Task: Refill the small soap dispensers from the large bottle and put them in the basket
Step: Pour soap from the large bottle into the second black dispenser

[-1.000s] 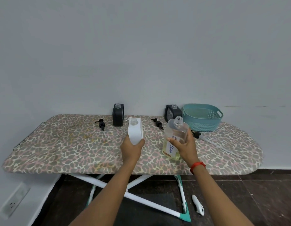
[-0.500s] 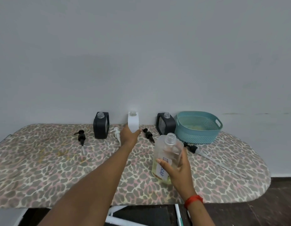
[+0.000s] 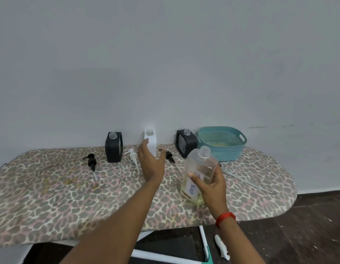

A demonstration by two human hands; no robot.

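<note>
white dispenser [image 3: 151,141] upright, uncapped, between black dispensers [image 3: 114,147] | large bottle [image 3: 201,164] tilted | teal basket [image 3: 229,151] back-right

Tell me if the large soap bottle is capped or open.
Open: the large soap bottle, gripped by the right hand, shows a bare threaded neck, no cap or pump on it.

Leopard-print board cover [image 3: 51,197], teal basket [image 3: 229,152], white dispenser [image 3: 152,142], black dispenser [image 3: 113,150], second black dispenser [image 3: 186,145], red wristband [image 3: 225,217]
</note>
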